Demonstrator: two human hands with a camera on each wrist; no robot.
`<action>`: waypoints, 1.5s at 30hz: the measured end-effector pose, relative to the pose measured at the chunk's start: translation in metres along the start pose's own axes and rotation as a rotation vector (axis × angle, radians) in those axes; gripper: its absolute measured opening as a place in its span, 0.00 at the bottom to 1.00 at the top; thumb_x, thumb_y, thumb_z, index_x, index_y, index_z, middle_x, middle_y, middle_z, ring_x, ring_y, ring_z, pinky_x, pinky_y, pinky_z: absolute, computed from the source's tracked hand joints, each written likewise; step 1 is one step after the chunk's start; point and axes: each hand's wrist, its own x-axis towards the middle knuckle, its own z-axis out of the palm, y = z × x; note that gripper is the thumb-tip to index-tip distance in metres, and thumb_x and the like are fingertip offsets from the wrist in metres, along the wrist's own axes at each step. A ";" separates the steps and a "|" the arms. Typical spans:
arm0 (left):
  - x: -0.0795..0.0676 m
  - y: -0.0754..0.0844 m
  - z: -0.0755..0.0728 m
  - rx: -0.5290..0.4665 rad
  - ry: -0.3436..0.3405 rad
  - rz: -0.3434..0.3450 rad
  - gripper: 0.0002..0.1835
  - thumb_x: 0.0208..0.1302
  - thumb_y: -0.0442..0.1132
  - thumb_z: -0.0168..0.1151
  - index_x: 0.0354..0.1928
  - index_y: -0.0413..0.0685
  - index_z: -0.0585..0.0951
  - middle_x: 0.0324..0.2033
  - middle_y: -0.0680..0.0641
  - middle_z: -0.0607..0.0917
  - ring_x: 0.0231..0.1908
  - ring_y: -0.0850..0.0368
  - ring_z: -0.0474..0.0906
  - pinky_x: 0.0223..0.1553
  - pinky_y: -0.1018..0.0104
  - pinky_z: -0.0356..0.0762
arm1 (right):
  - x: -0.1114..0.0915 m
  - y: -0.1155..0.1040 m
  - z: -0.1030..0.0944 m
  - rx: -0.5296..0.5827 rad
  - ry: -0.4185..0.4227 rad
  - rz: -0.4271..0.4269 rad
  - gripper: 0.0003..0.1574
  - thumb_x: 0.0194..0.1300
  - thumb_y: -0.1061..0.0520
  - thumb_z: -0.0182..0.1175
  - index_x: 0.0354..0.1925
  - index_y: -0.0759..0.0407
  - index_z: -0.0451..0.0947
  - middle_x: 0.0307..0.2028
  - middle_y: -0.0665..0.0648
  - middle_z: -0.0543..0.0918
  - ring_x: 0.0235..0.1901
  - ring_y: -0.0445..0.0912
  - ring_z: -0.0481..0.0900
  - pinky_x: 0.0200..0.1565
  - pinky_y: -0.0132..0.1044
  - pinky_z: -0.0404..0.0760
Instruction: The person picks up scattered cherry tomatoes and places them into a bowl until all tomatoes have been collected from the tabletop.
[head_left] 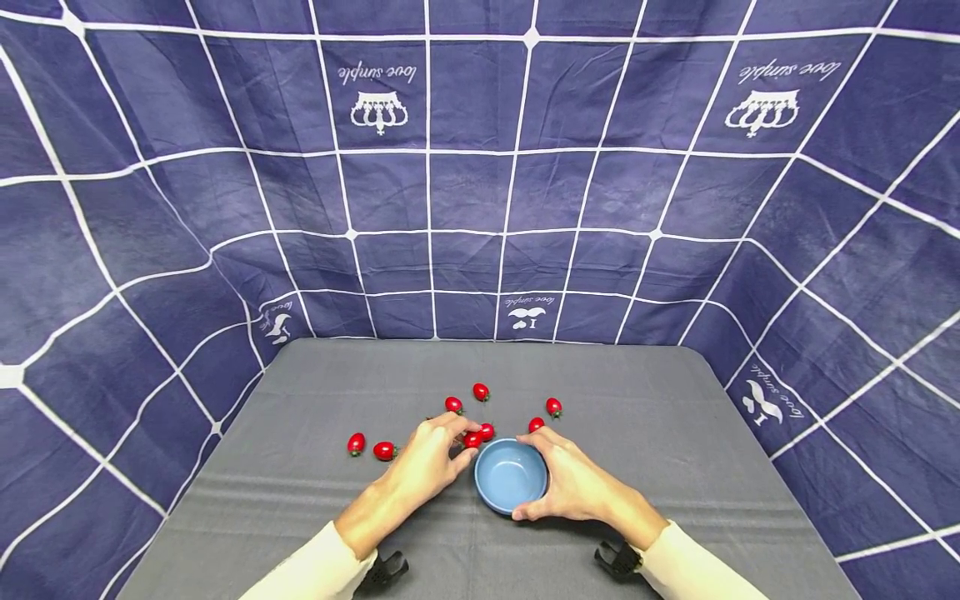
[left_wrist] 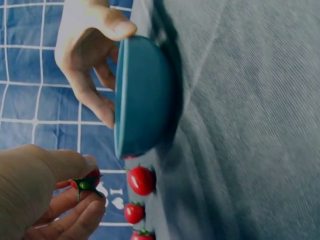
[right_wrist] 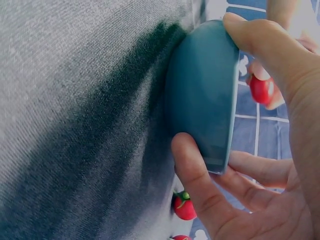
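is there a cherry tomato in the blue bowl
No, the head view shows only bare glaze inside the blue bowl, and the left hand holds a cherry tomato outside it.

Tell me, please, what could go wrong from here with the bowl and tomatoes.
The tomato pinched in the left hand looks smooth, so it might slip out.
The right hand holds the bowl from one side only, so a bump could tilt it.
A loose tomato lies near the right hand, so moving the bowl might roll it.
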 end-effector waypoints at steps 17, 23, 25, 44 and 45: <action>0.014 0.019 0.009 0.095 -0.116 0.108 0.16 0.70 0.36 0.85 0.57 0.47 0.94 0.49 0.51 0.95 0.46 0.55 0.91 0.51 0.62 0.93 | -0.002 -0.001 -0.004 -0.006 -0.027 -0.029 0.68 0.53 0.32 0.93 0.78 0.66 0.79 0.66 0.56 0.86 0.62 0.50 0.89 0.66 0.45 0.91; 0.015 0.019 0.011 0.130 -0.134 0.102 0.17 0.70 0.37 0.85 0.58 0.49 0.94 0.50 0.52 0.96 0.52 0.55 0.93 0.57 0.58 0.94 | -0.001 -0.001 -0.003 -0.007 -0.016 -0.038 0.67 0.52 0.32 0.94 0.77 0.65 0.80 0.66 0.56 0.87 0.61 0.50 0.89 0.66 0.46 0.91; 0.016 0.019 0.011 0.136 -0.137 0.097 0.17 0.70 0.38 0.85 0.58 0.50 0.94 0.50 0.52 0.96 0.53 0.54 0.93 0.57 0.57 0.94 | -0.001 -0.001 -0.003 -0.005 -0.018 -0.039 0.67 0.52 0.32 0.94 0.77 0.65 0.80 0.66 0.56 0.87 0.61 0.50 0.89 0.66 0.46 0.91; 0.007 0.012 0.001 0.140 -0.113 0.052 0.33 0.65 0.50 0.90 0.70 0.52 0.90 0.63 0.51 0.92 0.60 0.55 0.92 0.60 0.51 0.94 | -0.002 -0.002 -0.004 0.038 -0.027 -0.005 0.67 0.51 0.35 0.94 0.77 0.66 0.80 0.68 0.56 0.86 0.61 0.49 0.89 0.66 0.44 0.90; 0.006 0.011 0.000 0.143 -0.113 0.051 0.33 0.65 0.50 0.90 0.70 0.52 0.90 0.64 0.51 0.92 0.60 0.55 0.92 0.60 0.51 0.94 | -0.002 -0.002 -0.004 0.037 -0.026 -0.007 0.67 0.51 0.35 0.95 0.77 0.66 0.80 0.67 0.55 0.86 0.61 0.49 0.89 0.66 0.43 0.90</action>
